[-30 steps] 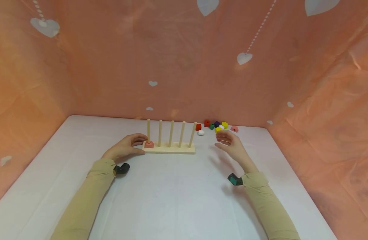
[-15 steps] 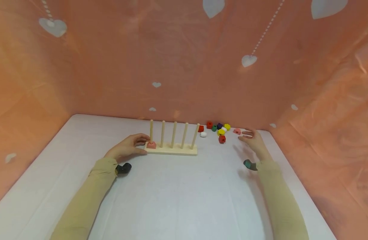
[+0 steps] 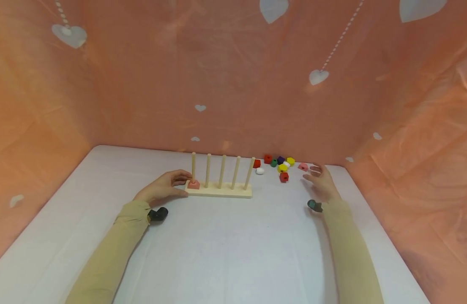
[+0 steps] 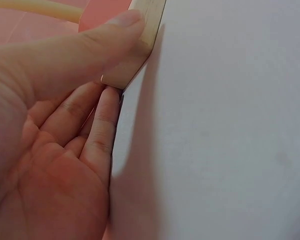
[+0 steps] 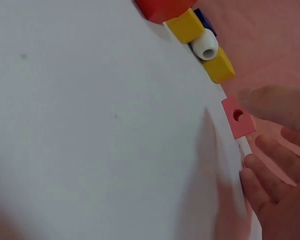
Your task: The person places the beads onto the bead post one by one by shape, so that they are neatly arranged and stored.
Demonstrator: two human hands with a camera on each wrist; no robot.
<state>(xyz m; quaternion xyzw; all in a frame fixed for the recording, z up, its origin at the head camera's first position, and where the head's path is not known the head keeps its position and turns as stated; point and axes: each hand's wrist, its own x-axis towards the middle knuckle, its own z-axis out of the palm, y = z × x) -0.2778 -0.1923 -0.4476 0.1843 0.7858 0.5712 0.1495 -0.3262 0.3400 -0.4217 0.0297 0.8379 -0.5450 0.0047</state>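
Orange heart-printed fabric point(image 3: 233, 84) stands behind a white tabletop point(image 3: 225, 245). On it sits a pale wooden five-peg rack point(image 3: 225, 193). The left hand point(image 3: 161, 186) grips the rack's left end between thumb and fingers; the right hand point(image 3: 322, 182), fingers parted and holding nothing, is just beside a loose pink block point(image 3: 303, 166). Multicoloured beads point(image 3: 281, 167) cluster near that block; another pink piece point(image 3: 193, 185) sits low on the leftmost peg point(image 3: 193, 166).

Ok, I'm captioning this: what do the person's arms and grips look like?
The left sleeve and right sleeve are long, plain khaki. A black device juts from the left cuff, a dark greenish device from the right cuff. The left grip and right grip are gloveless.
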